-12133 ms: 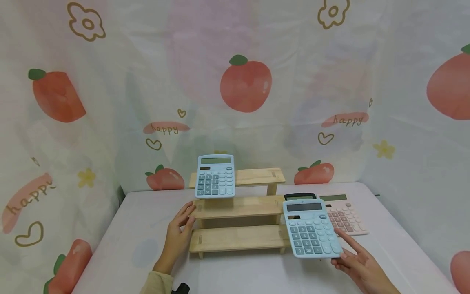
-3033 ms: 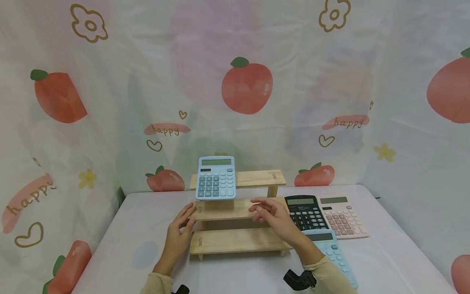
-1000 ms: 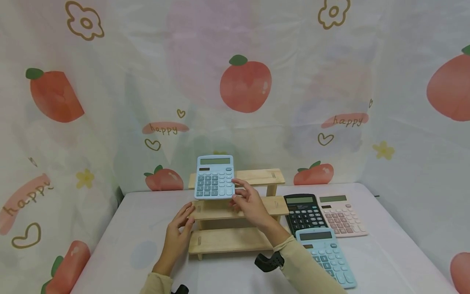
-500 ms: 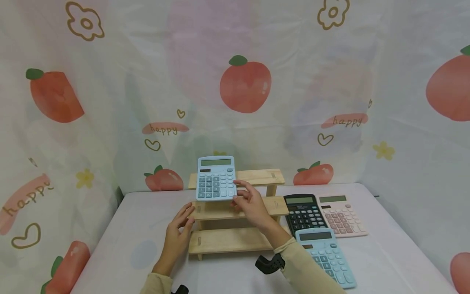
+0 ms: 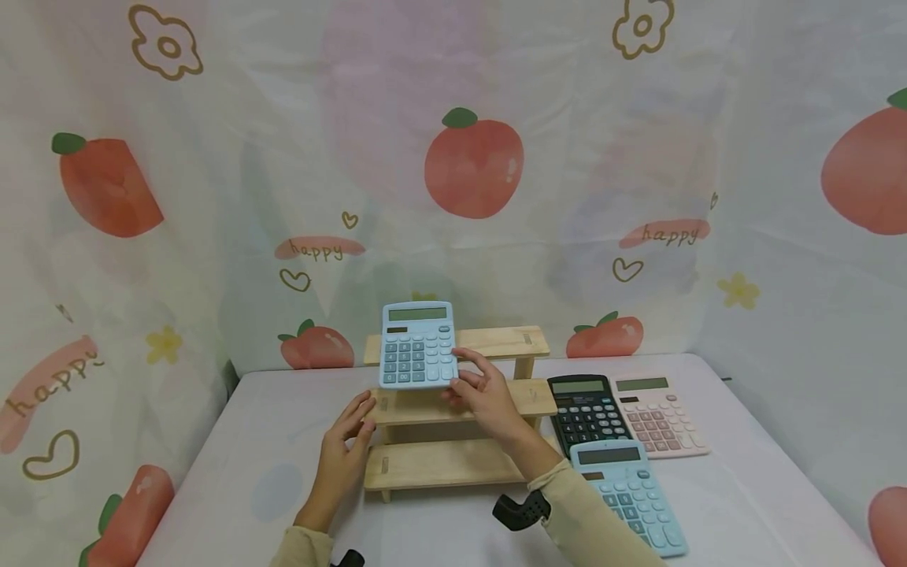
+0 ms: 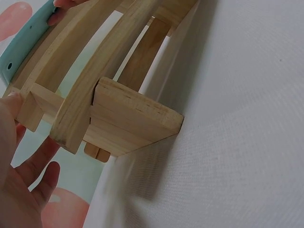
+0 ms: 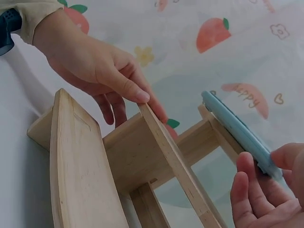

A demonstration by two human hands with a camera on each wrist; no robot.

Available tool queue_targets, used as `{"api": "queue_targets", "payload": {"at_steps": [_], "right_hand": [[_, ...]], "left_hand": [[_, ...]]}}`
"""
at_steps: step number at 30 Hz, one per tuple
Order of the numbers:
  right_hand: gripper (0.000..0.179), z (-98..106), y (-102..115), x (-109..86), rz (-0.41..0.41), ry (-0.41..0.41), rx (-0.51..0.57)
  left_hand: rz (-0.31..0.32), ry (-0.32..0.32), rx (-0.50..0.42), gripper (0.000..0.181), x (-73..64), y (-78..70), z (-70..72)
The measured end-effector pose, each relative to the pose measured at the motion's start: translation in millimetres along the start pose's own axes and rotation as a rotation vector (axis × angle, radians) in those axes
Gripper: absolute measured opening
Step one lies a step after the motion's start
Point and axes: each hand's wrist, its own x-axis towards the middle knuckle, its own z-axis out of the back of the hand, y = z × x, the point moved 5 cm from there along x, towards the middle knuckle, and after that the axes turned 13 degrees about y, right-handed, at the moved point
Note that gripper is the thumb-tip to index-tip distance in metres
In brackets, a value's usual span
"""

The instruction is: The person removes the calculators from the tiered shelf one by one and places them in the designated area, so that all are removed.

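In the head view, a three-tier wooden stand (image 5: 453, 462) sits mid-table. A light blue calculator (image 5: 416, 346) leans face-out against its top tier, bottom edge over the middle tier. My right hand (image 5: 489, 403) pinches that calculator's lower right edge; in the right wrist view, thumb and fingers grip the calculator (image 7: 240, 130) from both faces. My left hand (image 5: 342, 457) holds the left end of the middle tier. Its thumb is on the near edge and its forefinger on the far side, as the left hand (image 7: 97, 66) shows in the right wrist view.
Right of the stand, a black calculator (image 5: 588, 413) and a pink calculator (image 5: 662, 421) lie side by side on the white table (image 5: 234, 480). A second blue calculator (image 5: 631, 504) lies in front, overlapping the black one. A printed cloth (image 5: 340, 157) hangs behind.
The second blue calculator, earlier held at the right, now lies on the table. My right hand has moved left and taken hold of the calculator on the stand. My left hand stays put.
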Motion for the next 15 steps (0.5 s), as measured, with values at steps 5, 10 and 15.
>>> {"api": "queue_targets", "payload": {"at_steps": [5, 10, 15], "right_hand": [[0.055, 2, -1, -4.3, -0.015, -0.015, 0.052], [0.054, 6, -1, -10.9, -0.050, -0.033, 0.058], [0.053, 11, 0, -17.4, -0.074, -0.036, 0.058]], "left_hand": [[0.003, 0.003, 0.001, 0.037, -0.6, -1.2, 0.0], [0.008, -0.008, -0.007, 0.036, -1.6, -9.4, -0.1], [0.029, 0.000, -0.027, 0.036, -3.4, -34.6, 3.6]]}}
